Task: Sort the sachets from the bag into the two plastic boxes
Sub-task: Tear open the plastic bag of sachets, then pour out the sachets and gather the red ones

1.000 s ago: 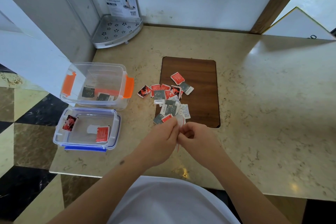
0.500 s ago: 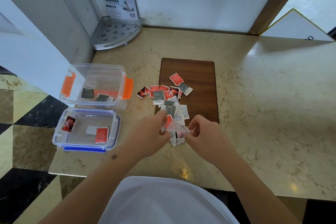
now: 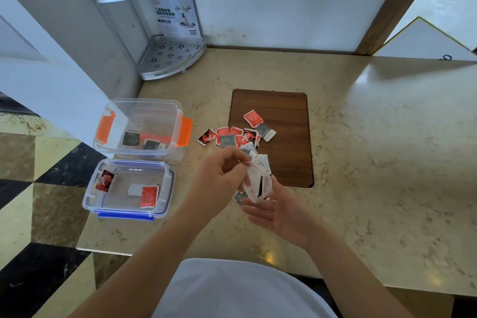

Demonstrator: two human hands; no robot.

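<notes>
Hanging from pinched left-hand fingers (image 3: 233, 162), the bag (image 3: 255, 186) droops over the spread right hand (image 3: 278, 210).

Beige marbled stone countertop (image 3: 374, 162), glossy, with bright light reflections near its right side and front edge. Dark wood rectangular inset panel (image 3: 281, 108) set flush in the countertop. White wall (image 3: 284, 0) behind; brown wooden post (image 3: 392, 8) rising at right. Metal two-tier corner shelf (image 3: 170, 57) in the back-left corner. Floor (image 3: 33, 188) at left: black, cream and brown polished tiles in a diagonal pattern.
</notes>
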